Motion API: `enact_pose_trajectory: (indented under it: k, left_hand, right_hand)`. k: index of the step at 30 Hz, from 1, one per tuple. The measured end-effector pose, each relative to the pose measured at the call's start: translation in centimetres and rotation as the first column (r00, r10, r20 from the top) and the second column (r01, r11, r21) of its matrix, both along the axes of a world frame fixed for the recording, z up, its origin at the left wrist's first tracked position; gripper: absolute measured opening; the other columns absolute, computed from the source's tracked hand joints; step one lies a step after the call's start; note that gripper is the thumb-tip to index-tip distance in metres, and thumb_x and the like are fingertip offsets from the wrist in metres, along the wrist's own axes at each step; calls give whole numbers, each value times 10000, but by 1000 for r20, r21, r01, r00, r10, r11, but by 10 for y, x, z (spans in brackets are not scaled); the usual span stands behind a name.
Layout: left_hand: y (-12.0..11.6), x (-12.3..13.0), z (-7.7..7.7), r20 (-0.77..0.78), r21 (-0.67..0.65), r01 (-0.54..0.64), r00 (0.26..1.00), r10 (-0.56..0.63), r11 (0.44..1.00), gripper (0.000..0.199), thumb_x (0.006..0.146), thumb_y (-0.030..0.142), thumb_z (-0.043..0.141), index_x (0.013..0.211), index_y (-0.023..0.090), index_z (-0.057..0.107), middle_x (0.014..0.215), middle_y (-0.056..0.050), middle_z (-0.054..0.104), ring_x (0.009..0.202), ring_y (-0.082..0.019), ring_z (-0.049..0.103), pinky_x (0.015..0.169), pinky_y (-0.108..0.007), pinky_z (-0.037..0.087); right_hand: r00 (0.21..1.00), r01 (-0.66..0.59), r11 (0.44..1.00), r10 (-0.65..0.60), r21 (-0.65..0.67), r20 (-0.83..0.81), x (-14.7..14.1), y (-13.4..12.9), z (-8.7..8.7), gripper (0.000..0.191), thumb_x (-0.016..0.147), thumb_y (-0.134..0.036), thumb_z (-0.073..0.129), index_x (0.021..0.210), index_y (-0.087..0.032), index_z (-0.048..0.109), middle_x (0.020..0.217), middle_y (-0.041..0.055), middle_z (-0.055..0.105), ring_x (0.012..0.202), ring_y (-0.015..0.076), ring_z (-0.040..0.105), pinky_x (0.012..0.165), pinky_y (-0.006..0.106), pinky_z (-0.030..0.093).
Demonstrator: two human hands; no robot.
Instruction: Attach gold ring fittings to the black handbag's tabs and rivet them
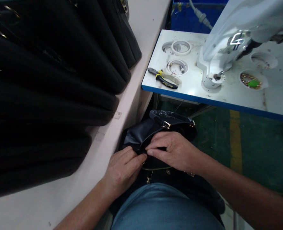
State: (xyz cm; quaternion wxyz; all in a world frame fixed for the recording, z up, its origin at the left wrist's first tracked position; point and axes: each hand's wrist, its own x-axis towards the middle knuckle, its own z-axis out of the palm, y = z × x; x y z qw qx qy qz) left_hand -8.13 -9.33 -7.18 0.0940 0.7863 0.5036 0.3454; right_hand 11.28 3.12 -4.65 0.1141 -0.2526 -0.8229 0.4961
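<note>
A black handbag (136,132) with gold-coloured buckles and a handle partly wrapped in clear plastic rests on the lap, its mouth facing up. My left hand (123,167) is closed on the near left part of the bag's opening, thumb and fingers pressed together. Close to its right, my right hand (172,150) reaches over the opening with its thumb and index fingertip nearly meeting, gripping at the bag's edge or lining. The fingertips of both hands almost touch. Whatever small part lies between them is too dark to make out.
Several black bags (60,64) stand in a row on the pale table (103,140) at left. At upper right, a white machine (218,41) is mounted on a blue-edged worktop (191,92) with pliers (165,80) and a cup of small metal pieces (250,80).
</note>
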Motion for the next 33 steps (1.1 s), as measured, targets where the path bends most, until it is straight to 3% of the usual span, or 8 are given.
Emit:
enact_pose_trajectory:
  k: [3,6,11,16,21,28,33]
  left_hand:
    - [0,0,0,5,1,-17,1000,17,1000,197,930,77,641,1101,172,658,799,-35,677,714,-151,593,637,-276,473]
    - [0,0,1,25,-35,-36,999,37,999,198,923,64,653,1089,172,653,822,-41,688,728,-146,607,641,-266,474]
    - [2,1,5,43,-61,-91,995,94,994,143,929,101,666,1042,187,659,773,-10,683,657,-125,586,588,-249,448]
    - [0,0,4,39,-72,-108,993,111,992,108,938,124,664,1025,185,674,740,-3,659,643,-123,580,581,-249,432]
    - [0,-1,4,60,-90,-85,994,91,992,103,930,117,680,1015,174,689,732,-6,646,651,-126,567,587,-253,414]
    - [6,-4,6,128,-214,-113,981,143,970,131,923,232,744,1041,198,697,853,8,732,734,-104,672,672,-213,482]
    - [7,-6,7,95,-382,-103,984,150,918,123,991,270,643,1093,219,689,952,-3,754,857,-137,713,765,-239,507]
  right_hand:
    - [996,83,990,-84,-118,-3,-4,1,1,100,881,-175,749,866,-247,817,856,-19,770,816,138,702,794,281,562]
    - [998,55,987,-60,-151,-30,-4,3,1,97,883,-160,741,855,-226,806,855,-17,768,818,136,703,808,283,561]
    - [996,-62,998,63,16,-63,-1,7,-1,126,952,-185,664,946,-210,788,921,6,760,871,143,695,829,288,545]
    - [976,-204,945,217,257,-25,0,10,-1,173,1001,-218,591,988,-206,763,939,33,746,889,170,683,837,322,524]
    - [953,-291,932,303,217,-20,2,14,4,201,1005,-190,565,980,-204,764,957,39,746,905,166,685,844,306,530]
    - [974,-208,964,220,168,-53,4,15,-3,205,919,-154,684,1098,-221,758,1030,38,726,970,176,676,900,310,528]
    - [995,-78,994,83,79,-64,1,8,-14,125,905,-163,726,1019,-201,759,989,30,715,946,170,660,881,312,521]
